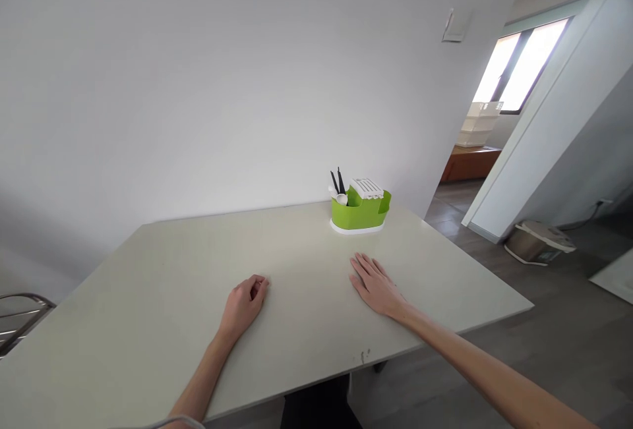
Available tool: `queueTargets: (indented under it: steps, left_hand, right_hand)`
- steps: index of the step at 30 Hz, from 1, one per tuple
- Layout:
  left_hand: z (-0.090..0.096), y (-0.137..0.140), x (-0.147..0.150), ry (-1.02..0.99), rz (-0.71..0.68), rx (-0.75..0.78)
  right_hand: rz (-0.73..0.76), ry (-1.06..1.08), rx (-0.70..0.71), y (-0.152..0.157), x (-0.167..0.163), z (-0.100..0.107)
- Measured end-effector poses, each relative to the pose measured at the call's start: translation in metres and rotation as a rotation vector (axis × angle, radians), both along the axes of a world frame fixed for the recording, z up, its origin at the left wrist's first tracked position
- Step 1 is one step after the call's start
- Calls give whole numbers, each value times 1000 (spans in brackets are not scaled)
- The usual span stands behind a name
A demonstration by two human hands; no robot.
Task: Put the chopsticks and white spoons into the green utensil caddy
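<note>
My left hand (243,304) rests on the pale table (198,264) with its fingers curled in. A dark gap shows between thumb and forefinger, and no object is visible there. My right hand (376,287) lies flat on the tabletop, palm down, fingers stretched out and holding nothing. Just beyond its fingertips, apart from them, stands a green caddy (357,215) on a white base. White spoons (341,199) and black-handled utensils (339,182) stick up from its left compartment. A white slotted block (366,188) tops its middle.
A white wall (237,86) runs along the table's far edge. On the floor to the right sits a metallic-sided appliance (537,242) with a cord. A metal-framed rack or chair (22,317) stands at the far left. Beyond a doorway are white stacked baskets (479,124).
</note>
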State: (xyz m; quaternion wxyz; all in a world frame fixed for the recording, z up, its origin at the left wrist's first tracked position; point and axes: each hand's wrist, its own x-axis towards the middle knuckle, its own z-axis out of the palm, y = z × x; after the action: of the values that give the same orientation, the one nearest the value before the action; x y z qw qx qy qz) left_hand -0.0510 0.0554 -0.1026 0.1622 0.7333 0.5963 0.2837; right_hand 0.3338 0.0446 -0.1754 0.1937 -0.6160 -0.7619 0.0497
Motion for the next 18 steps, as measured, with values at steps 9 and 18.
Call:
queueTargets:
  steps: [9,18]
  left_hand:
    - [-3,-4,2,61,-32,27]
    - [-8,-7,3,99,-33,71]
  right_hand:
    - [-129,15,66,22,25,7]
    - [-327,-49,119,121,99,50]
